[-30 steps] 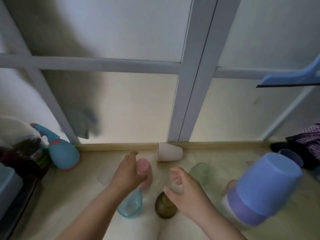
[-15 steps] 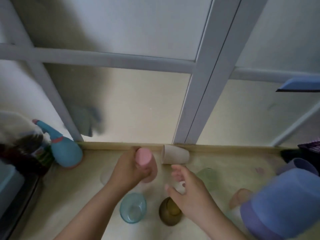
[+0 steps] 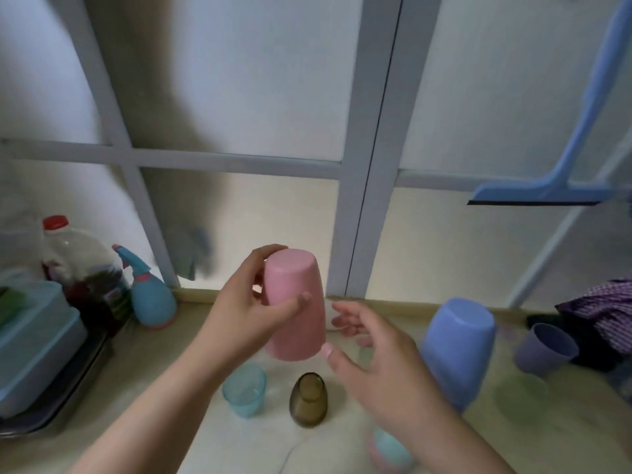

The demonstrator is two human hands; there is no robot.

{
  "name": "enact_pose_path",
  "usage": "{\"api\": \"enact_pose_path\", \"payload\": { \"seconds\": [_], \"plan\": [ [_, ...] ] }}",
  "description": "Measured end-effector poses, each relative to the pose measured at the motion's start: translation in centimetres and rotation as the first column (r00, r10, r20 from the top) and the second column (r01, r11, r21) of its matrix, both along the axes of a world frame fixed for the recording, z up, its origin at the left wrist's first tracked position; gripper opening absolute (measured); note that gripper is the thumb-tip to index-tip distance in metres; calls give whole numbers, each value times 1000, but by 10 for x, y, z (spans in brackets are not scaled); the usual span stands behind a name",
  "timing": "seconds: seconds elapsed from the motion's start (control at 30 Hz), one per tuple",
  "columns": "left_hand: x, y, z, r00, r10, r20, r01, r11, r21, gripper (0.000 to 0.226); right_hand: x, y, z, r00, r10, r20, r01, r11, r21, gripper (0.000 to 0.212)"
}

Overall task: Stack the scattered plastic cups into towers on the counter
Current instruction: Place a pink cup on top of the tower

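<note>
Left hand grips a smooth, tapered pink plastic cup, base up, above the pale counter.
Right hand hovers beside it, fingers spread, empty; translucent teal cup and amber cup stand below.

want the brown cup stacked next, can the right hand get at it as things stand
Probably yes. The right hand is open and empty, hovering just right of the upside-down brown cup, with nothing between them. The pink cup in the left hand is higher up, clear of that path.
</note>
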State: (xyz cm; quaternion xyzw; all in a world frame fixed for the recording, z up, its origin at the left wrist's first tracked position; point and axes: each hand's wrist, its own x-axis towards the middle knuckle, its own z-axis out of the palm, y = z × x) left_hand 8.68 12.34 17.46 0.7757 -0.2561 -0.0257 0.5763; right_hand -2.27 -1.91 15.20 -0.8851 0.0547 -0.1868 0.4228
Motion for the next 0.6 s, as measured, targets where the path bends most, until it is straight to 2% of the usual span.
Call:
{"api": "enact_pose_path", "payload": {
  "seconds": [0.23,0.33,0.47,0.6],
  "plan": [
    [-61,-59,34,995,-66,76,75,989,-128,57,-76,-48,31,988,-97,120,96,995,13,26],
    [-78,-90,47,989,-107,105,124,979,-164,58,-105,-76,32,972,-190,141,188,982,26,35],
    [-93,-131,52,983,-130,132,146,983,-115,55,-132,-102,26,945,-289,155,285,957,51,37],
    [-96,-157,38,983,-110,149,116,993,-31,56,-153,-114,20,943,-301,143,296,954,59,31]
  ]
}}
